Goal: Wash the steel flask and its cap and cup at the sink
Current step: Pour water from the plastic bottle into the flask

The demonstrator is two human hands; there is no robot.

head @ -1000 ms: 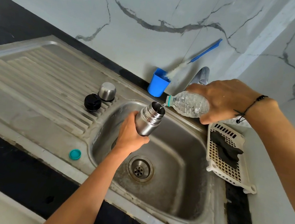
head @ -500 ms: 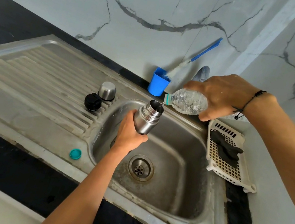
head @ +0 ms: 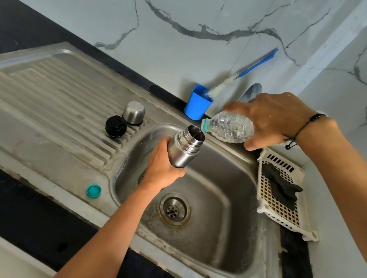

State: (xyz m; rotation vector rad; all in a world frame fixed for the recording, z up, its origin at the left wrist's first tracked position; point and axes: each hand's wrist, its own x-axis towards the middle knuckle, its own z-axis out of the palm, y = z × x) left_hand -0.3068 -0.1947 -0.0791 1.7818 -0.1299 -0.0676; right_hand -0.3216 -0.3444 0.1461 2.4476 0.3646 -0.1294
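Head view: left hand (head: 162,167) grips the open cylindrical steel flask (head: 185,149) over the sink basin (head: 233,211); right hand (head: 271,120) clasps a tilted clear plastic bottle (head: 228,126). Rigid, likely slippery wet; best held mid-body.

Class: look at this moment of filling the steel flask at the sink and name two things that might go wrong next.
1. The plastic bottle in the right hand pours a thin stream at the steel flask rim; a small drift may spill water.
2. The left hand grips the tilted flask low, so it might slip.
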